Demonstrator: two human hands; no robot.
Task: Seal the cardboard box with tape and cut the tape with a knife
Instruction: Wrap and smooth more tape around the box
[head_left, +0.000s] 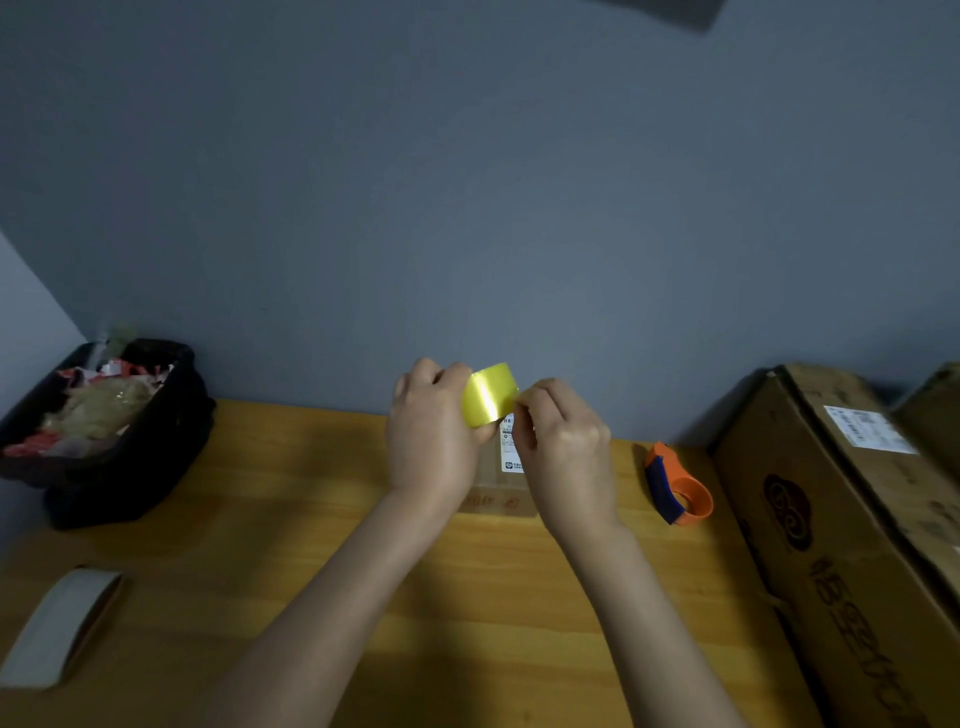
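My left hand (428, 436) grips a roll of yellow tape (488, 397), held up above the table. My right hand (558, 441) pinches the roll's right edge with its fingertips. Below and behind both hands sits a small cardboard box (498, 491) with a white label, mostly hidden by my hands. An orange and blue tape cutter (675, 488) lies on the table to the right of the box. No knife shows in view.
A wooden table (311, 519) stands against a grey wall. A black bin (104, 431) full of scraps sits at the far left. A grey-white tape roll (60, 626) lies at the near left. Large cardboard boxes (841, 519) fill the right side.
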